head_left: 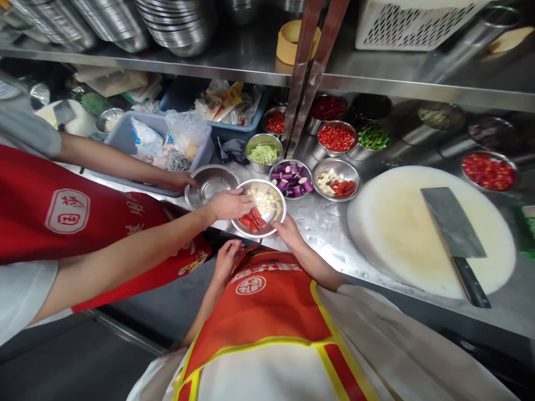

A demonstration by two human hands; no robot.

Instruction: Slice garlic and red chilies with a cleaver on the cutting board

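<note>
My right hand (288, 231) grips the right rim of a metal bowl (281, 207) that holds pale garlic pieces (265, 201) and cut red peppers (253, 221). My left hand (228, 257) is below that bowl, in front of my orange apron, apart from it. Its fingers are loosely bent, with nothing visible in them. A co-worker's hand (232, 204) reaches over the left rim of the same bowl, fingers above the garlic. That person's other hand (181, 181) holds an empty metal bowl (211, 184) at its left side.
Behind are bowls of purple eggplant pieces (291, 178), garlic with red pepper (336, 179) and green strips (262, 151). To the right, a cleaver (453, 223) lies on a round chopping board (388, 223). Plastic bins (200, 150) stand left. A steel shelf (234, 69) runs above.
</note>
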